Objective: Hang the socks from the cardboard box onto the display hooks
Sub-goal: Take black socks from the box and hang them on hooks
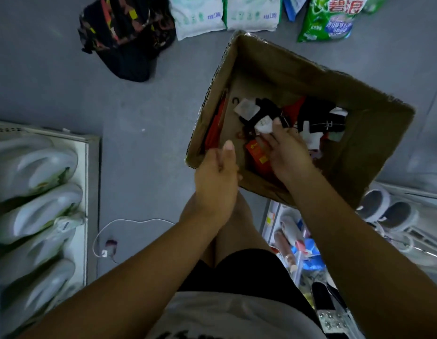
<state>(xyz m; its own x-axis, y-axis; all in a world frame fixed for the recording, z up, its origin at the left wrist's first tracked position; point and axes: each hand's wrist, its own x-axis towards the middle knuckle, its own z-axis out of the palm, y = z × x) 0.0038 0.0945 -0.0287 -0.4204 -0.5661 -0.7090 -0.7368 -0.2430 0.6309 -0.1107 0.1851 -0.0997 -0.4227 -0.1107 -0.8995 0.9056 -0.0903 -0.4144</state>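
In the head view, an open cardboard box (334, 77) sits on the grey floor (65, 81), turned at an angle, in front of the person's knees. A loose pile of socks (310, 118) lies in its bottom: black ones, red ones and some with white parts, several on small card headers. A red packet (257, 155) lies near the front wall of the box, and a small black hanger hook (235, 101) lies on the bare cardboard towards the left wall.

The right hand (288, 150) reaches down into the box. Its thumb and fingertips pinch a white card (263, 126) that is attached to a pair of black socks (268, 108); the socks touch the pile.

The left hand (217, 174) hovers over the near left corner of the box, thumb up, fingers loosely curled. It holds nothing.

Beyond the box, a dark patterned bag (127, 37) lies on the floor. Beside it lie white packs (200, 18) and a green detergent bag (332, 18). At the left edge a white shelf (90, 167) holds a row of pale slippers (36, 192). More slippers (383, 206) stand on a rack at the right. A white cable (129, 221) curls on the floor near the left forearm.
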